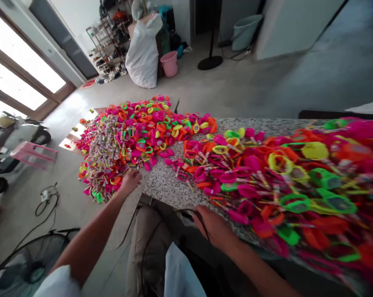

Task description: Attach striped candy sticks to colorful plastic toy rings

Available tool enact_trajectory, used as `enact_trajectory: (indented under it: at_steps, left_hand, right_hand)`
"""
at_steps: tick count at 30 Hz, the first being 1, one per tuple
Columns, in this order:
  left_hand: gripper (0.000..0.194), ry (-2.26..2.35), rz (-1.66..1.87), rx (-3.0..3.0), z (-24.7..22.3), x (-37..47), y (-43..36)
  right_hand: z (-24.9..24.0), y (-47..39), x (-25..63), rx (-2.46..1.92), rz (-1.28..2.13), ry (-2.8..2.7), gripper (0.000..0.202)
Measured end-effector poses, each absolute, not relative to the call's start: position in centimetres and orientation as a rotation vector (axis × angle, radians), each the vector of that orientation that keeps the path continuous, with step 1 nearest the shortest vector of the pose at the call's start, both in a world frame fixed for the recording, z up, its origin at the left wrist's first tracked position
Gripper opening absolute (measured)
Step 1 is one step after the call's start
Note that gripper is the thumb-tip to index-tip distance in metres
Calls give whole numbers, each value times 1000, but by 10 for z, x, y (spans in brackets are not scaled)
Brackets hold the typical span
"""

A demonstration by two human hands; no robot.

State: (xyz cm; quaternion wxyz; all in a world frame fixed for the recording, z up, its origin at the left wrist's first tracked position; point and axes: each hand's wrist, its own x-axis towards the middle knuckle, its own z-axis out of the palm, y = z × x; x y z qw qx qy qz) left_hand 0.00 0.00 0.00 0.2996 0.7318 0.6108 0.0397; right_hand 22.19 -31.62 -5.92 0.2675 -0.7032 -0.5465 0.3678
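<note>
The left hand [131, 181] reaches into the heap of bright plastic pieces [124, 144] beyond the tabletop [167, 185] edge, its grip hidden; the right hand [214, 229] rests at the near edge, grip unclear, beside another pile [282, 181]

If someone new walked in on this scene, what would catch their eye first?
The bright pile of plastic pieces, pink, orange, green and yellow, heaped at the left, with more pieces spread over the speckled stone counter to the right. The left hand reaches into the near edge of the pile; the right hand rests at the counter's front edge. Behind, a pink bucket stands beside a white sack.
</note>
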Motion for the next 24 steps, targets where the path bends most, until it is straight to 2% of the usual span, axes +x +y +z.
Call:
enact_trajectory:
  at_steps: [2,5,10,15,19,24]
  left_hand:
    - [51,1692,197,1987,-43,17,16]
    - [60,1759,341,2023,-78,34,30]
    - [33,1646,490,2071,-85,24,18]
    - [23,1411,628,2084,-74,-19,-20]
    - [28,1300,842,1956,-72,-66,-54]
    - [33,1134,1020,1632,-75,-144,-95]
  right_hand:
    - [-69,-301,212,-1839,915,-1562,25]
    - [-81,-304,202,-1867,873,-1643,23]
    - [-96,-356,185,-1978,954,-1752,28]
    - [-91,-376,168,-2101,993,-1755,23]
    - [-61,-313,153,-2019,754,-1729,23]
    - [-38,-155,115,-2056,607,-1725,23]
